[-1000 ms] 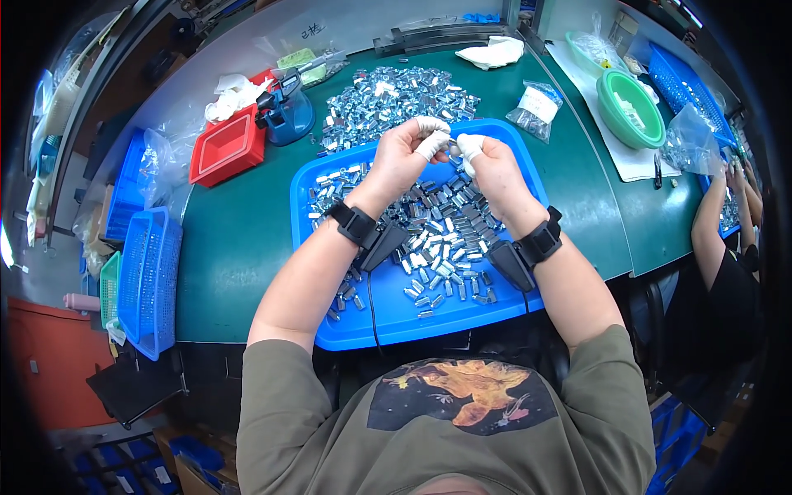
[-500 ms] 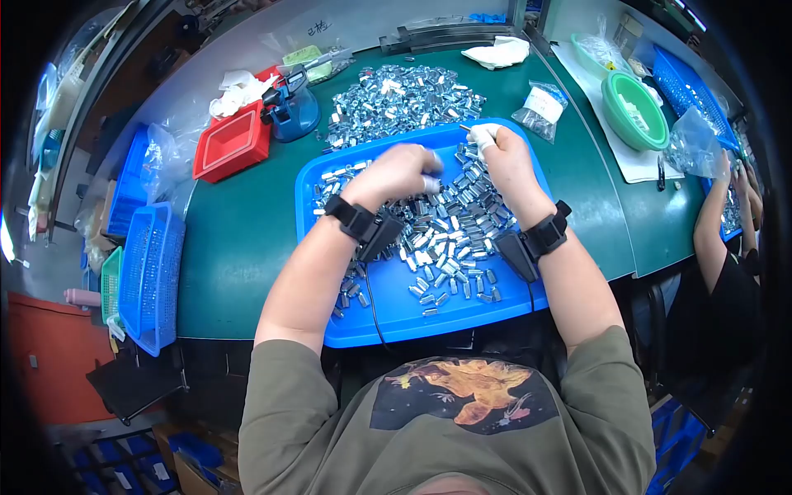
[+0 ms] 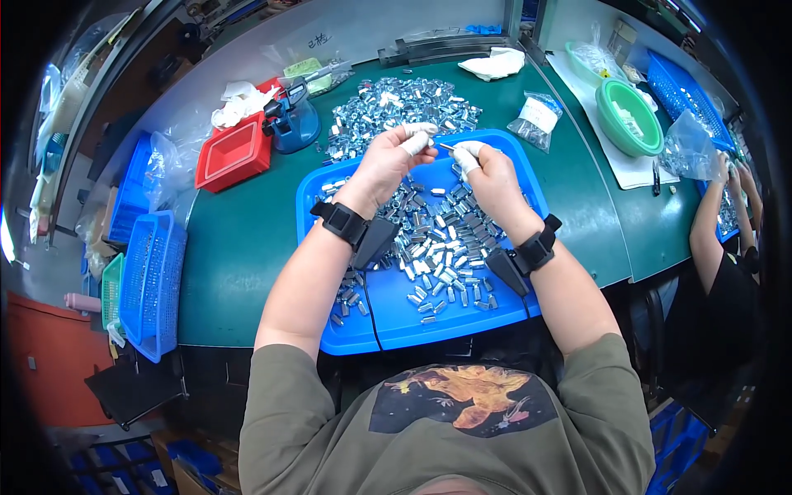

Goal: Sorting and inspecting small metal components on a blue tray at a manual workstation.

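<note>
Over the far part of a blue tray (image 3: 396, 337), my two hands are held close together, with white covers on some fingertips. My left hand (image 3: 388, 165) pinches what looks like a small metal piece, mostly hidden by the fingers. In my right hand (image 3: 493, 175) is a thin metal pin (image 3: 446, 147), its tip pointing left toward the left fingertips. Below them, many short silvery metal pieces (image 3: 441, 247) lie loose in the tray. A larger heap of similar metal pieces (image 3: 396, 103) rests on the green table just beyond it.
Left of the tray stand a red bin (image 3: 233, 153) and a blue tool-like device (image 3: 293, 124). Blue baskets (image 3: 153, 285) line the left table edge. At right are a bag of parts (image 3: 536, 120), a green basin (image 3: 629, 117) and another person's arms (image 3: 711, 214).
My left hand has risen from over the tray's pieces up to the right hand, its fingers now pinched near the pin. The right hand has shifted slightly down and left.
</note>
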Tool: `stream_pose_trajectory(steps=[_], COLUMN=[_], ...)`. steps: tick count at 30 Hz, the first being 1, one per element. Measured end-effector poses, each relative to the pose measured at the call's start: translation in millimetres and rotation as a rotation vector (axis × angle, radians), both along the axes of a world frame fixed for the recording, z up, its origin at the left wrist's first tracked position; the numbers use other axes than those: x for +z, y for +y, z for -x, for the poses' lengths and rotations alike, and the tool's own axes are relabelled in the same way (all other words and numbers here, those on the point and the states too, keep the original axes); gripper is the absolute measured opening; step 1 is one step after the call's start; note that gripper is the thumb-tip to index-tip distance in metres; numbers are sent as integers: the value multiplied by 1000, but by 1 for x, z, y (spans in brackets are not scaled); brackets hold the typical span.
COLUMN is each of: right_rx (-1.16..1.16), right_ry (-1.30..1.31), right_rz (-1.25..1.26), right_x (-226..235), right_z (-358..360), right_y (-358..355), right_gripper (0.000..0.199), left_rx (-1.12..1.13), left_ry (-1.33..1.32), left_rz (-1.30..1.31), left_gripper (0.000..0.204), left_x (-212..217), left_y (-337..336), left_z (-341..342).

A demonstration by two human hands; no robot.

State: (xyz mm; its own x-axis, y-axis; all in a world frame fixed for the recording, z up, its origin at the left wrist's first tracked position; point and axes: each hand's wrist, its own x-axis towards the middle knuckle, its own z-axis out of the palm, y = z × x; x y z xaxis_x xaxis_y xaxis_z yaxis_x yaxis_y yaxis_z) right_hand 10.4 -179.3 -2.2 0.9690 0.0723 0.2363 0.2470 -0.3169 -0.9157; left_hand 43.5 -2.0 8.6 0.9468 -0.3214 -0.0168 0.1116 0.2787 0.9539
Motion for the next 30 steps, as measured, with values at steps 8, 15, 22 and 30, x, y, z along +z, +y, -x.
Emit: stream_pose_trajectory(steps=[8, 15, 22, 30], right_rx=[-56, 12, 49, -98], right_ry=[-118, 57, 135, 6], right_rz=[85, -144, -160, -8], right_x=[-6, -7, 4, 6], right_z=[3, 4, 1, -5], right_y=[2, 0, -1, -6], right_gripper=[17, 15, 15, 16], left_rx=[-84, -5, 91, 583], left_ry=[-45, -164, -242, -903], left_rz=[-141, -219, -257, -1091], left_gripper=[20, 15, 14, 21], left_x=[3, 4, -1, -7], left_y=[-10, -20, -15, 30], left_z=[7, 18, 5, -17])
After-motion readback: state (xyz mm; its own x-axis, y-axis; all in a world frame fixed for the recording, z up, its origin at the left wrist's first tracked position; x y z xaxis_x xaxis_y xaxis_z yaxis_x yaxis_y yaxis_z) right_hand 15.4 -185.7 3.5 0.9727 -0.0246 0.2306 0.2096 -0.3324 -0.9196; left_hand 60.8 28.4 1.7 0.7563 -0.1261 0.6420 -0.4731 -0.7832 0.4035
